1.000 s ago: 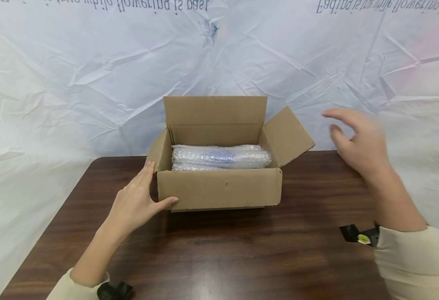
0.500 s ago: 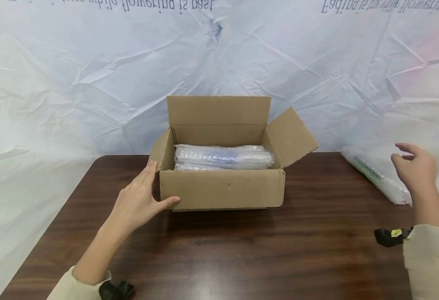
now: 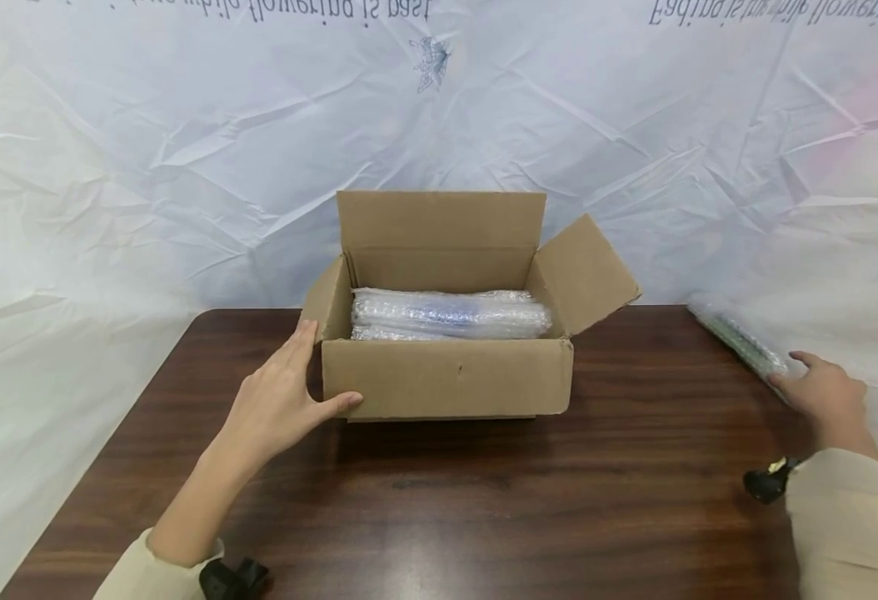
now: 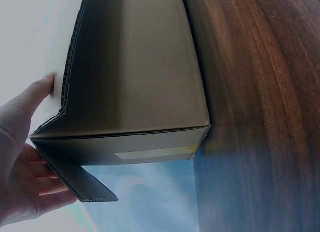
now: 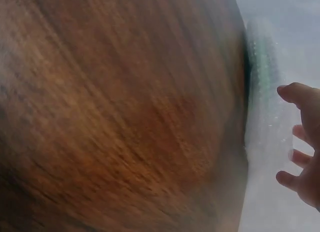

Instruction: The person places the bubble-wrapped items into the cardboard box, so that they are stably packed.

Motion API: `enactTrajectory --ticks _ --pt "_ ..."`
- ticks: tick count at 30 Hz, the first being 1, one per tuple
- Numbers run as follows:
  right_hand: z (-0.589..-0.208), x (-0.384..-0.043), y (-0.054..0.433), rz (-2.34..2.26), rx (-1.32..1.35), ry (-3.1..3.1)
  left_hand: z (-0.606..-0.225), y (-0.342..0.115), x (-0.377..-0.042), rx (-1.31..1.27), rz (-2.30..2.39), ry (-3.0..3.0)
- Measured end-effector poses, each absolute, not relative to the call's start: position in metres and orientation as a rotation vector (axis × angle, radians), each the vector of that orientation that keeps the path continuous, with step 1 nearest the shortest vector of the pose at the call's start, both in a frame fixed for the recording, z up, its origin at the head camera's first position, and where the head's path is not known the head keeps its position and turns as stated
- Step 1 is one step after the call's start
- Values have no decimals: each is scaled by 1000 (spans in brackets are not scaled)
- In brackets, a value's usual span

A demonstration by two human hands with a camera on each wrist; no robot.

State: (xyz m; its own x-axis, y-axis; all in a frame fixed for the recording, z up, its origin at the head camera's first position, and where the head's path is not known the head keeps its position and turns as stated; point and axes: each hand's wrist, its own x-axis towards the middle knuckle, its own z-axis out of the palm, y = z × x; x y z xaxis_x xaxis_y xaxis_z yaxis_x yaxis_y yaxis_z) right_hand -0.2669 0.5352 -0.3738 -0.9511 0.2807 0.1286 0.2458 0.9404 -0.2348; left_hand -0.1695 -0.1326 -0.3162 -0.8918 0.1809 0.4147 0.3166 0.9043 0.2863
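Note:
An open cardboard box (image 3: 448, 377) stands in the middle of the table. My left hand (image 3: 270, 400) holds its left front corner, thumb on the front flap and fingers against the left flap. In the left wrist view the fingers (image 4: 50, 187) bend behind the side flap. Bubble-wrapped packages (image 3: 450, 315) with a bluish patch lie inside. At the table's right edge lies another bubble-wrapped package (image 3: 742, 342), greenish within. My right hand (image 3: 825, 396) is at its near end, and in the right wrist view the spread fingers (image 5: 287, 179) overlap its side.
The brown wooden table (image 3: 439, 500) reaches back to a creased white sheet (image 3: 259, 150) with printed lettering. The box's back flap (image 3: 442, 221) stands up, and its right flap (image 3: 589, 271) leans outward.
My right hand has moved right and down, from beside the box to the wrapped package at the table's right edge. My left hand stays on the box corner.

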Motion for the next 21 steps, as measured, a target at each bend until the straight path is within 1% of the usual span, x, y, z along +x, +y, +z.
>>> enactTrajectory --ticks 5,11,17,21 --pt "-378 -266 534 228 -403 -2946 -315 -133 -169 -366 -495 -2682" --pt "-374 -262 526 274 -555 -2982 -315 -133 -169 -361 -485 -2681" --pt "-373 -259 529 276 -327 -2965 -315 -133 -169 -365 -480 -2678" --pt "-372 -260 528 334 -328 -2941 -315 -133 -170 -370 -471 -2671"
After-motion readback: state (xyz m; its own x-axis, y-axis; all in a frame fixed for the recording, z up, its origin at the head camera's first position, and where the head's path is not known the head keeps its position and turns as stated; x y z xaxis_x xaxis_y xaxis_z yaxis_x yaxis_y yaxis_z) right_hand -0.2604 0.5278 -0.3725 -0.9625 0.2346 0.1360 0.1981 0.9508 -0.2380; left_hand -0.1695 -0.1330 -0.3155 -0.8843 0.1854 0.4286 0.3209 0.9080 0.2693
